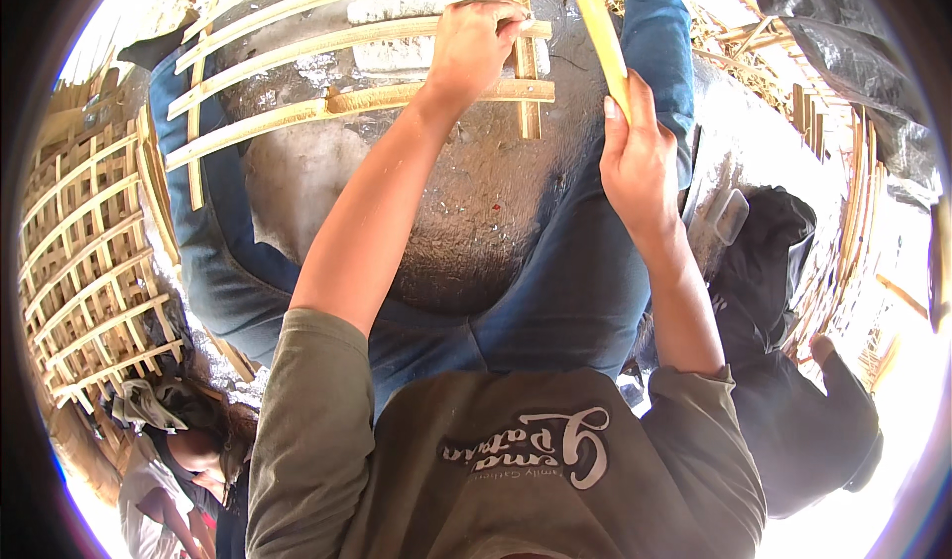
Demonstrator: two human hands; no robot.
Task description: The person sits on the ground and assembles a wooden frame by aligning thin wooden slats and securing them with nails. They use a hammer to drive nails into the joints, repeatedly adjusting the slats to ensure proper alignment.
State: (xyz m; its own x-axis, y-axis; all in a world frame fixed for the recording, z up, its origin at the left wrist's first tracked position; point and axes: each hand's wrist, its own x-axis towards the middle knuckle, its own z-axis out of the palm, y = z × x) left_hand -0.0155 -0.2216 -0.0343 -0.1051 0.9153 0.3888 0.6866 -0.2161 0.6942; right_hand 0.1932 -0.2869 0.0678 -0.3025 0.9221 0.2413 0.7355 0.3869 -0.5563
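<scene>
A lattice of pale bamboo slats [288, 113] lies between my outstretched legs, its long slats crossed by a short slat [530, 113] at the right end and another at the left. My left hand [468, 51] rests over the long slats beside the right cross slat. Its fingers are pinched together at the joint, and whatever they hold is too small to make out. In my right hand [638, 157] is a hammer [607, 51], gripped by its yellow handle. The metal head is raised near the top edge, above and right of my left hand.
Finished-looking slat lattices [89, 251] are stacked at the left. A person in black clothing [793, 410] is close on my right; another person [174, 480] is at the lower left. Dark plastic sheeting [843, 43] hangs at the upper right. The floor [466, 212] is stained grey.
</scene>
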